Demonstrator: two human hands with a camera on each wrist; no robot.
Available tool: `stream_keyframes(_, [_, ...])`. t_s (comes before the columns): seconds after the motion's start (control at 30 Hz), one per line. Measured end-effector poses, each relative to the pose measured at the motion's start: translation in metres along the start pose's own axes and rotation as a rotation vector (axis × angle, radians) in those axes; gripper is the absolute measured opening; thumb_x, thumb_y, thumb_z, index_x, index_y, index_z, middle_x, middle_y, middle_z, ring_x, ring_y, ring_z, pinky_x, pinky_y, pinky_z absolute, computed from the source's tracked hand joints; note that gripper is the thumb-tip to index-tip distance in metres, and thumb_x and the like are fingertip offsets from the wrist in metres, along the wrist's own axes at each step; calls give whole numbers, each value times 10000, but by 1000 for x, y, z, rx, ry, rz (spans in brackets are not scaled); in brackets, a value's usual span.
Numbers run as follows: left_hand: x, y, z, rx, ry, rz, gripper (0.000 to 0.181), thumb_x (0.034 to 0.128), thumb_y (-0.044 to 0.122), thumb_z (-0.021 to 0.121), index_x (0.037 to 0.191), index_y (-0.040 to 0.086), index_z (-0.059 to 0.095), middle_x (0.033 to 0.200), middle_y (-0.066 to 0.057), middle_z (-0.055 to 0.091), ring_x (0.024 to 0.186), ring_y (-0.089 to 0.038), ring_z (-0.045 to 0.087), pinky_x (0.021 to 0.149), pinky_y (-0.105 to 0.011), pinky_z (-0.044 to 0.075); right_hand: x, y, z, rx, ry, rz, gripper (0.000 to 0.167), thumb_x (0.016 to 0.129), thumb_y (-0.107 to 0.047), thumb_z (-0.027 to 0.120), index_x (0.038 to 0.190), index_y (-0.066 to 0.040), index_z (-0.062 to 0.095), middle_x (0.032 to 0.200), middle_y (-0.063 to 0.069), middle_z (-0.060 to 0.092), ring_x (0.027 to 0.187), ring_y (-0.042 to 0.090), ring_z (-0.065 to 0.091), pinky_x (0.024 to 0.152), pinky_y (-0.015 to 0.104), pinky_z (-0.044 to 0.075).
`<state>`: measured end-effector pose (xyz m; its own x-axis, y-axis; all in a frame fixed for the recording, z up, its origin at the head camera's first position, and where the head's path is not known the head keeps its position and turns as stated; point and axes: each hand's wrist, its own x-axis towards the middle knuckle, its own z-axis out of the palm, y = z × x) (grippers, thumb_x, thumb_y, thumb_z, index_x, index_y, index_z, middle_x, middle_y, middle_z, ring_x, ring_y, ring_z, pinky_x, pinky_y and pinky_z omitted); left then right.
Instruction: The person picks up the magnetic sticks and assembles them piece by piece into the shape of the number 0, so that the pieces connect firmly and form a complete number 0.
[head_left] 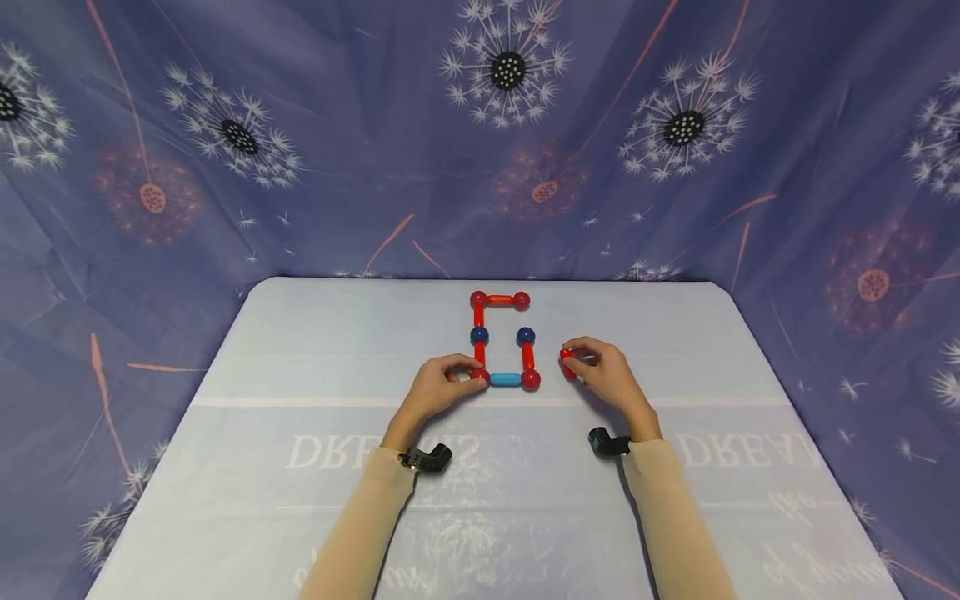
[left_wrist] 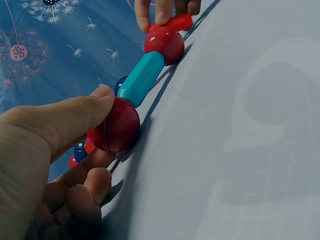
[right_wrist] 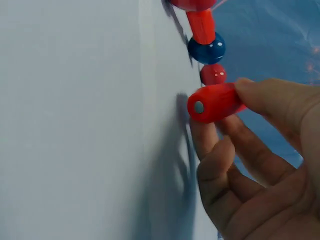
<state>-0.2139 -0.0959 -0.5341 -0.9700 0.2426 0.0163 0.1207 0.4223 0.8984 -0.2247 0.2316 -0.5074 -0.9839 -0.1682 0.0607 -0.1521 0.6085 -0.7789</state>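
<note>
A figure of balls and short rods lies on the table. My left hand (head_left: 438, 387) pinches its lower-left red ball (left_wrist: 116, 125) between thumb and fingers. From that ball a light-blue rod (head_left: 506, 380) runs to another red ball (head_left: 531, 380). A red rod (head_left: 528, 357) leads from there up to a dark blue ball (head_left: 526, 336). On the left side, red rods join a dark blue ball (head_left: 479, 335) and a red ball (head_left: 478, 299). My right hand (head_left: 609, 377), apart from the figure on its right, pinches a loose red rod (right_wrist: 215, 102) with a small grey disc in its end.
The top red rod (head_left: 499, 300) ends in a red ball (head_left: 521, 300), with a gap between it and the blue ball below. A pale printed cloth covers the table (head_left: 337, 333). Behind hangs a blue dandelion-patterned curtain (head_left: 360, 150). Each wrist wears a black camera.
</note>
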Motion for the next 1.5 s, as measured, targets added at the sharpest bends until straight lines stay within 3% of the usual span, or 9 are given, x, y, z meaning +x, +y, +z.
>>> stream_keyframes(0.27, [-1,-2,-2,-5,16,2,288,829,341,878,1085,243,790,973,43,738,602,-123,492,559,-247,375,31,-3,8,66,52,-33,242,971,-178,732,1193,-82,725,1135,186,750,970,362,731,657,292,577])
stream_keyframes(0.63, [-1,0,-1,-11,12,7,288,832,343,875,1090,243,793,993,31,748,604,-141,496,559,-244,371,68,-13,13,72,89,-44,238,965,-158,735,1184,-65,724,1129,192,752,1005,363,729,829,443,594])
stream_keyframes(0.93, [-1,0,-1,-13,10,13,284,839,347,869,1089,236,794,987,33,753,594,-138,495,552,-245,371,91,-16,22,150,110,-11,247,967,-171,727,1188,-60,716,1145,204,740,1018,334,721,660,281,579])
stream_keyframes(1.1, [0,1,-1,-8,8,9,287,842,346,866,1097,237,793,1002,36,753,607,-132,502,562,-244,382,99,-19,28,216,123,28,254,968,-150,717,1204,-56,706,1141,211,736,895,248,734,681,364,613])
stream_keyframes(1.23, [0,2,-1,-9,7,-4,282,839,340,869,1095,252,791,1004,43,747,614,-131,504,571,-243,381,104,-23,32,265,112,61,284,966,-158,727,1225,-46,700,1154,221,733,832,194,732,737,397,623])
stream_keyframes(1.5, [-1,4,0,-10,3,-10,285,838,339,869,1096,246,792,1002,31,746,622,-143,502,574,-255,380,104,-23,40,256,13,162,316,981,-213,715,1262,-72,683,1136,216,723,747,109,659,657,217,547])
